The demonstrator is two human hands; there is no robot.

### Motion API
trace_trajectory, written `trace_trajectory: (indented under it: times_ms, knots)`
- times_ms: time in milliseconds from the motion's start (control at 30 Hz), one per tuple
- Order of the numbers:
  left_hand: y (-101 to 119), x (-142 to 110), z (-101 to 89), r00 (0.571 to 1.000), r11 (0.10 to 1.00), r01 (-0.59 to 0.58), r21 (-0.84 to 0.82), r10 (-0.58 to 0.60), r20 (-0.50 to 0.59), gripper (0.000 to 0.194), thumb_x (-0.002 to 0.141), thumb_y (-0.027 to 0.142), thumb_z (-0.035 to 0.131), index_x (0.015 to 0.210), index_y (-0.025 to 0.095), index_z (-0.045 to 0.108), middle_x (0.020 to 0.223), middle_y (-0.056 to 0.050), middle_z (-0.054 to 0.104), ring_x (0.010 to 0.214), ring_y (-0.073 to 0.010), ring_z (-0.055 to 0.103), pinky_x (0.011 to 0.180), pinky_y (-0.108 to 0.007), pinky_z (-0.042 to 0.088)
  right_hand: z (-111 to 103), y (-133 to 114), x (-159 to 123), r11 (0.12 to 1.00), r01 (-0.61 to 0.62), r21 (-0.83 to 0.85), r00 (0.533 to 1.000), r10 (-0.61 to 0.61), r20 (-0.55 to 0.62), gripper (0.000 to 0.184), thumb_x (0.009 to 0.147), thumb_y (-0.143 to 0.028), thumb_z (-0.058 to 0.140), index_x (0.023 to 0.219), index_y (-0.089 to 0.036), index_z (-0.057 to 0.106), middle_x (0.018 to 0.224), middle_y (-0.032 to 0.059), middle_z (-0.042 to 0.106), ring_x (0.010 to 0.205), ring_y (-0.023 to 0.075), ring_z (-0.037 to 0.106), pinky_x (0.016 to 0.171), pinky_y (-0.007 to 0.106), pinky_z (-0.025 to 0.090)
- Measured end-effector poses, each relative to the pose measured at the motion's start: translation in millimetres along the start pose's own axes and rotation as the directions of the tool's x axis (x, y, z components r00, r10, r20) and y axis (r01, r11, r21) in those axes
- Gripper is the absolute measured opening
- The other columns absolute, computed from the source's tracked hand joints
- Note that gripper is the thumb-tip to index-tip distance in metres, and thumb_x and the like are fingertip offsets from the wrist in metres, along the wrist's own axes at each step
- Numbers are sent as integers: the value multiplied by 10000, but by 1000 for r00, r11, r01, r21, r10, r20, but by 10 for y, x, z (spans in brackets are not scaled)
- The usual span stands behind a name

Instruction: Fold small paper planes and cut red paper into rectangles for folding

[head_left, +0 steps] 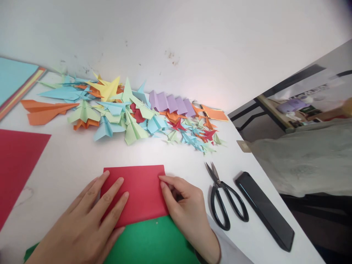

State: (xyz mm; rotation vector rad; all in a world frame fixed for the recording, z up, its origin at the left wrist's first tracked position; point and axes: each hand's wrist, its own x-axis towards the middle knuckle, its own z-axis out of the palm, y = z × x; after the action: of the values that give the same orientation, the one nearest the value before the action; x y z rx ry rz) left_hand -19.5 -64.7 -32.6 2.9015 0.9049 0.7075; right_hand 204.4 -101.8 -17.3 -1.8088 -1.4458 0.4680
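A red sheet of paper (137, 194), seemingly folded, lies at the front of the white table, its near edge beside a green surface (148, 244). My left hand (90, 212) rests on its left part with the fingers spread flat. At the right edge of the red paper, my right hand (184, 209) pinches the border between thumb and index finger. The other fingers of that hand are curled under. Black-handled scissors (220, 194) lie to the right of my right hand, blades slightly apart and pointing away.
Many folded paper planes and shapes (132, 110) line the wall. A pleated purple paper (172, 102) stands among them. Another red sheet (19, 165) lies left, below a stack of coloured paper (16, 79). A black phone (265, 209) lies near the table's right edge.
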Motion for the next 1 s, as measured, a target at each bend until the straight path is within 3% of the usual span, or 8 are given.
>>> trace_trajectory:
  times_ms: [267,633,767,867,933,1000]
  knots:
    - [12,-15,-8,1000,1000,5,2,-5,16,381,930,339,445,1189,148,650,1271,-118,631,1324,-381,403,1050,-515,343,-8,1,-4,1000,-7,-11,1000,7,5,207,840,-215,549,907,-174,740,761,68,740,605,160,658,584,276,562]
    - [-139,-35,-40,987,984,-151,90,144,74,452,859,369,564,1255,156,611,1321,-127,594,1314,-396,405,1023,-495,380,-10,-7,1,999,16,-42,1000,-15,24,228,862,-221,530,940,-193,742,719,47,728,588,159,641,560,271,541]
    - [-103,-21,-35,988,986,-144,87,138,72,449,860,370,564,1251,153,613,1315,-132,597,1298,-405,420,1015,-503,376,-24,-33,4,990,88,-112,995,-82,56,231,893,-204,503,920,-173,730,665,36,682,586,150,613,559,265,511]
    - [-36,-5,-28,998,997,-56,47,54,33,375,893,339,518,1197,162,648,1293,-118,615,1295,-381,435,1027,-501,369,-45,-55,4,944,197,-266,980,-187,61,248,914,-241,493,899,-165,728,632,37,618,579,157,578,562,287,487]
    - [7,7,-28,1000,1000,-5,29,4,9,352,911,322,489,1169,159,663,1284,-119,622,1294,-370,441,1037,-499,362,-57,-61,4,893,274,-356,960,-273,55,243,911,-263,503,920,-165,725,725,69,636,647,179,596,613,326,489]
    - [35,20,-36,1000,1000,12,28,-12,4,346,916,311,482,1165,156,666,1279,-123,623,1290,-363,447,1038,-495,365,-66,-54,3,852,328,-408,940,-338,51,213,898,-272,529,926,-175,716,946,122,675,793,220,624,710,386,493]
